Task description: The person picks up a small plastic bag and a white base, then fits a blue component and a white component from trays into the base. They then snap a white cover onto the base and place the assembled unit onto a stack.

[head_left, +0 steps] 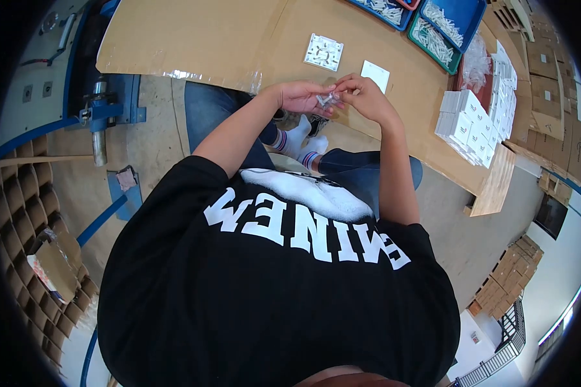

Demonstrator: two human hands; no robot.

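Observation:
Both hands meet just over the near edge of the cardboard-covered table (239, 39). In my left hand (303, 97), palm up with curled fingers, lie some small white and clear pieces (328, 100). The fingertips of my right hand (365, 97) are pinched together at these pieces, touching the left fingers; what exactly they grip is too small to tell. Beyond the hands, a square white plastic frame (323, 52) with inner parts lies on the cardboard. A flat white plate (375, 75) lies right behind my right hand, partly hidden by it.
Blue bins (455, 22) and a green bin (432, 46) of small white parts stand at the back right. Stacked white plates (466, 126) are on the table's right, near a clear plastic bag (474, 61). A blue-framed machine (103, 109) stands at the left.

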